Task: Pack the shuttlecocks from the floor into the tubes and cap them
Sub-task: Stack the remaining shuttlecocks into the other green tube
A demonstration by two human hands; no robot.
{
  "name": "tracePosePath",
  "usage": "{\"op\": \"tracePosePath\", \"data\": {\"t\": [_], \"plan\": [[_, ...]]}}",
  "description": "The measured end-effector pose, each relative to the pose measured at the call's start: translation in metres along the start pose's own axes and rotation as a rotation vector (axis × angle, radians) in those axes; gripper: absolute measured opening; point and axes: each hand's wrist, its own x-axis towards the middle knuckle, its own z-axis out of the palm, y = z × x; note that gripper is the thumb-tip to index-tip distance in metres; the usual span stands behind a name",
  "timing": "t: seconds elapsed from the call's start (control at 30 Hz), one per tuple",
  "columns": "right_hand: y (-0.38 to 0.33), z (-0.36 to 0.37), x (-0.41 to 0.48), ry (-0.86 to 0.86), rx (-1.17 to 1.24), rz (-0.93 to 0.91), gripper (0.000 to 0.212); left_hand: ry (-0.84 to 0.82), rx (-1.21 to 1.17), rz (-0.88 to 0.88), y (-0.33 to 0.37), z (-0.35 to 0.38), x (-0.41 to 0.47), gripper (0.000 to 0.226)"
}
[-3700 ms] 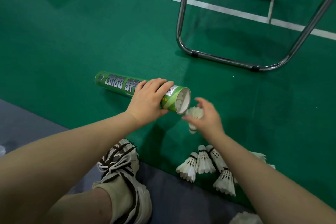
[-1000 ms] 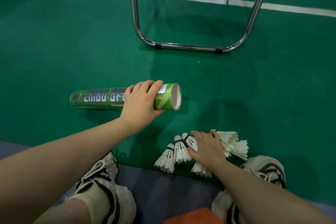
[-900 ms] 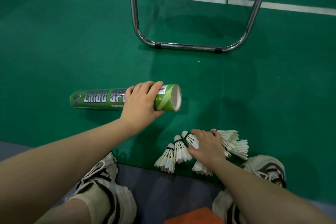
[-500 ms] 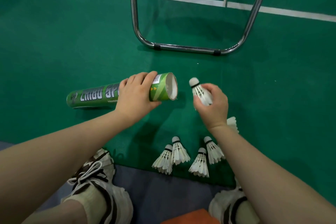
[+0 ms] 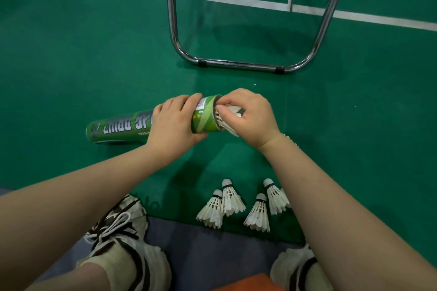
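The white feathered shuttlecock (image 5: 223, 124) is likely very light with an easily crushed skirt, so it is best pinched gently round the feather rim and fed in cork first. The long green cardboard tube (image 5: 118, 129) looks stiff but would roll, so it wants a grip near its mouth. The left hand (image 5: 173, 123) wraps the tube there. The right hand (image 5: 250, 116) pinches the skirt at the mouth, the cork hidden inside. Half a second earlier this shuttlecock was in the air, clear of the tube. Four loose white shuttlecocks (image 5: 233, 201) lie by the feet as before.
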Motion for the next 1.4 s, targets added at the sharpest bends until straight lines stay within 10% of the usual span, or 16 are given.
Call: {"op": "tracePosePath", "data": {"t": [0.33, 1.03, 1.3, 1.4], "plan": [[-0.011, 0.023, -0.017, 0.449, 0.213, 0.176, 0.040, 0.039, -0.052, -0.064, 0.006, -0.008, 0.012, 0.081], [-0.016, 0.024, -0.015, -0.409, 0.119, 0.317, 0.028, -0.024, -0.025, 0.013, 0.008, 0.004, 0.000, 0.069], [0.011, 0.014, -0.032, 0.393, 0.212, 0.318, 0.028, -0.035, -0.023, 0.021, 0.012, -0.001, 0.014, 0.084], [0.062, -0.010, -0.043, 0.280, 0.045, 0.594, 0.022, -0.051, -0.014, 0.027, 0.012, 0.001, 0.016, 0.084]]}}
